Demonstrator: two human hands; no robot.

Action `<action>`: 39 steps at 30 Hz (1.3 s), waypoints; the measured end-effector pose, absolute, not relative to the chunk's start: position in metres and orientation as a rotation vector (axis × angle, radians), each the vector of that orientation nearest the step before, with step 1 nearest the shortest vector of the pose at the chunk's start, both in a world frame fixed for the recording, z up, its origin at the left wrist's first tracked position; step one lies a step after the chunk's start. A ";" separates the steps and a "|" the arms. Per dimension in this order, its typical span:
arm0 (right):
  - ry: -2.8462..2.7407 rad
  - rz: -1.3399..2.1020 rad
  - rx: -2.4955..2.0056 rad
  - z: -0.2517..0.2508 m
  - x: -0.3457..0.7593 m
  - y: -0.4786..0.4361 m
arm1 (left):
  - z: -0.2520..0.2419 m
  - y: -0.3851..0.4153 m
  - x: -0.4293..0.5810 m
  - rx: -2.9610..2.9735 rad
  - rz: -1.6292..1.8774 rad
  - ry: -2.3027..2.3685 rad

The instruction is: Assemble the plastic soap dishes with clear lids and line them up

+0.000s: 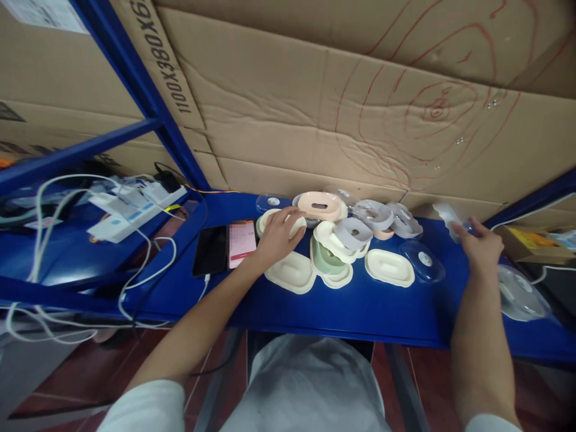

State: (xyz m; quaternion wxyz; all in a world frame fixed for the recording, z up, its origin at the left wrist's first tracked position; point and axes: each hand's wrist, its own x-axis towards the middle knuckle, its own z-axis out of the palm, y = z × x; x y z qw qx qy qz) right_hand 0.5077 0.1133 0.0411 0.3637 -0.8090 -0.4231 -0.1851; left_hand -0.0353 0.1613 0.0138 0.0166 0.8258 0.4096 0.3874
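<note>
My left hand (279,235) is curled over a cream oval plastic piece (297,227) at the left end of a group of parts. At the right, my right hand (482,245) is raised over the table, closed on a whitish wavy-edged piece (447,217) that is blurred by motion. Between my hands lie a peach oval ring (317,205), grey oval rings (353,233), a green oval piece (328,259) under a cream one, and cream oval trays (291,273). A clear plastic lid (423,261) with a round label lies nearer my right hand.
Two phones (210,251) lie left of the parts, one with a white cable. A power strip (137,210) with tangled white cables is at far left. Clear packaging (522,294) and a cardboard box (535,243) are at right. Cardboard (288,90) stands behind the blue table (360,318).
</note>
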 end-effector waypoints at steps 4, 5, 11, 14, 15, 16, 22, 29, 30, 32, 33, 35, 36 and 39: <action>-1.384 -0.461 -1.671 0.050 0.416 0.118 | 0.017 0.162 -0.036 2.461 1.287 1.145; -1.506 -0.414 -1.547 0.053 0.391 0.121 | 0.018 0.162 -0.036 2.439 1.295 1.138; -1.887 -0.031 -1.240 0.069 0.286 0.161 | 0.020 0.162 -0.038 2.505 1.214 1.105; -1.877 0.168 -1.238 0.076 0.266 0.181 | 0.018 0.162 -0.037 2.593 1.124 1.071; -1.864 0.241 -1.234 0.079 0.261 0.185 | 0.017 0.162 -0.037 2.605 1.099 1.072; -1.847 0.321 -1.222 0.081 0.257 0.188 | 0.017 0.162 -0.037 2.611 1.079 1.078; -1.825 0.537 -1.164 0.087 0.246 0.197 | 0.014 0.161 -0.037 2.666 0.988 1.137; -1.960 0.071 -1.275 0.091 0.248 0.193 | 0.009 0.163 -0.038 2.693 0.979 1.173; -2.034 0.033 -1.244 0.092 0.245 0.189 | 0.009 0.163 -0.039 2.692 0.984 1.175; -2.220 -0.057 -1.187 0.092 0.235 0.179 | 0.009 0.163 -0.039 2.698 0.985 1.182; -2.307 -0.106 -1.181 0.091 0.230 0.175 | 0.009 0.163 -0.039 2.701 0.983 1.186; -2.421 -0.198 -1.212 0.087 0.222 0.169 | 0.009 0.162 -0.039 2.703 0.979 1.196; -2.446 -0.229 -1.230 0.085 0.218 0.168 | 0.009 0.162 -0.039 2.703 0.984 1.202; -2.456 -0.244 -1.230 0.081 0.214 0.169 | 0.011 0.161 -0.038 2.707 1.030 1.206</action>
